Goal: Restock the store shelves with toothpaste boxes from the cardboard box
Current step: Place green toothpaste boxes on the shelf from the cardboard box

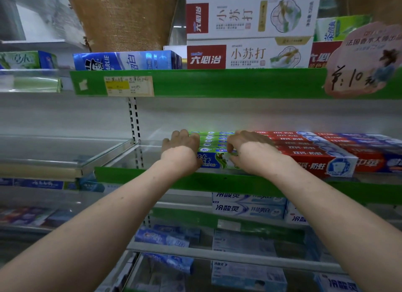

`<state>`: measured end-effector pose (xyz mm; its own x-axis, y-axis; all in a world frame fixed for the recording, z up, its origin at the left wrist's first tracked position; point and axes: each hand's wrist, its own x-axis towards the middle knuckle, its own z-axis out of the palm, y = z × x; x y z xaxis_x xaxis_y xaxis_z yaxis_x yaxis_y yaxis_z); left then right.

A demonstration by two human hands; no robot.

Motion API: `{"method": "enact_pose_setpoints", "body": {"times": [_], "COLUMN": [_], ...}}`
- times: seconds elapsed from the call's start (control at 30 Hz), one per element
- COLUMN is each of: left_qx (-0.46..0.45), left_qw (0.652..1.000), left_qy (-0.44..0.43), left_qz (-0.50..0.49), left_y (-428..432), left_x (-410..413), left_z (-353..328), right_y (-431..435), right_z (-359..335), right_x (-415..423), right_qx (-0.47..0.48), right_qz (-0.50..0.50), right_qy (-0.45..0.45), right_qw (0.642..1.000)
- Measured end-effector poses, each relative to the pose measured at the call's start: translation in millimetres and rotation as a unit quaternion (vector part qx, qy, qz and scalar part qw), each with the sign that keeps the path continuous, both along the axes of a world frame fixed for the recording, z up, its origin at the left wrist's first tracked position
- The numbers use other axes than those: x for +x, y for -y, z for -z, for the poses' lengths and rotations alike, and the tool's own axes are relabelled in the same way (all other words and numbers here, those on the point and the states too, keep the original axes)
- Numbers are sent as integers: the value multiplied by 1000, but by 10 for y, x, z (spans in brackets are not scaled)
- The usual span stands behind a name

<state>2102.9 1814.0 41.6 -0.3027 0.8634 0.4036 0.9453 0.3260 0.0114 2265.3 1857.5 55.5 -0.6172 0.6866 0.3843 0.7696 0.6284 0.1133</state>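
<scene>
Both my arms reach into the middle shelf (152, 178), which has a green front strip. A row of green-and-blue toothpaste boxes (214, 140) lies there side by side, long ends toward me. My left hand (181, 147) curls over the left end of the row, fingers on top of the boxes. My right hand (245, 149) grips the right end of the same green boxes, fingers bent down over the front one. Red toothpaste boxes (304, 150) lie directly to the right. The cardboard box is out of view.
Left of the green boxes the shelf floor is bare up to a clear divider (108, 152). The upper shelf (217, 83) holds blue and white-red boxes and a pink price sign (365, 59). Lower shelves hold blue-white toothpaste boxes (248, 209).
</scene>
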Motion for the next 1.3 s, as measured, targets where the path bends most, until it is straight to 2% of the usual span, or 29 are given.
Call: {"method": "enact_pose_setpoints", "body": {"times": [0.17, 0.27, 0.33, 0.4, 0.5, 0.57, 0.7, 0.83, 0.97, 1.3], "left_qx": [9, 57, 147, 245, 363, 392, 445, 481, 526, 573], "left_qw": [998, 986, 944, 879, 776, 729, 659, 583, 531, 466], "left_qy": [52, 152, 286, 401, 513, 560, 606, 650, 645, 596], "left_qz": [24, 46, 78, 84, 55, 39, -7, -74, -159, -315], "left_y": [5, 78, 174, 301, 513, 703, 1167, 1742, 2459, 4631], "left_x": [5, -51, -79, -100, -185, -281, -522, -796, -1070, -1631], "left_z": [6, -3, -16, -33, -15, 67, 329, 753, 1173, 1851], "right_y": [46, 106, 193, 309, 534, 699, 1110, 1657, 2347, 4328], "right_z": [43, -48, -59, -25, 75, 174, 416, 760, 1150, 1759], "right_x": [-109, -100, -158, -328, -680, -920, -1343, -1798, -2217, -2945], "right_qx": [-13, -84, -124, -157, -233, -293, -376, -446, -512, -595], "right_qz": [23, -1, -46, -97, -176, -214, -261, -278, -298, -359], "right_qy": [26, -65, -176, -279, -414, -453, -466, -457, -402, -241], "right_qw": [999, 994, 975, 942, 862, 814, 757, 717, 698, 678]}}
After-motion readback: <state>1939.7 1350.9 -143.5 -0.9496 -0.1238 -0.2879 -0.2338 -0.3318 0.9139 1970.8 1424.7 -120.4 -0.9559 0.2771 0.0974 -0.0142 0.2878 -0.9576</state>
